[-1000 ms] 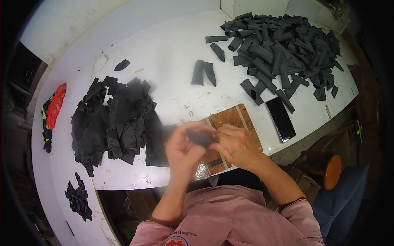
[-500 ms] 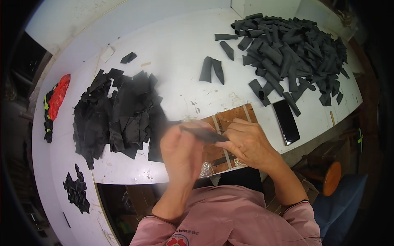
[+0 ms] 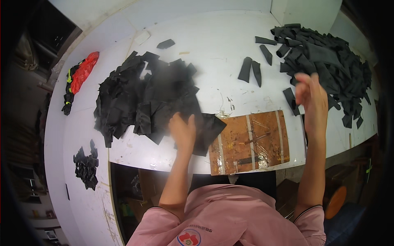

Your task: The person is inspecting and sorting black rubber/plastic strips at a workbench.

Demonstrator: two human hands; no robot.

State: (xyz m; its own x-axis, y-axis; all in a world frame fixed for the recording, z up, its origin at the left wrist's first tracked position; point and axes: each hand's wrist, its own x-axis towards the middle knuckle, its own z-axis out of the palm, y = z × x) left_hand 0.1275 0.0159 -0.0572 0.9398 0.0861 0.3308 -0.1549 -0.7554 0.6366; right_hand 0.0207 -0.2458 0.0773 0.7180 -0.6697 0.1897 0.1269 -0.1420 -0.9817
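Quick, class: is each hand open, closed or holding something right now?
Left hand: open, over the flat black pieces; contact can't be told.
Right hand: loosely open, nothing visibly held.

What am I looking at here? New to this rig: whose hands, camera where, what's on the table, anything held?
No robot: these are a person's two bare hands. A wide fisheye camera on their head looks down, so straight edges bend; picture left is their left.

On the white table lie a heap of flat black fabric pieces at left, a heap of dark grey rolled fabric tubes at right, and a brown rectangular board with tape strips near the person.

The left hand is at the flat pieces; I can't tell whether it grips one. The right hand, beside the tubes, appears empty.
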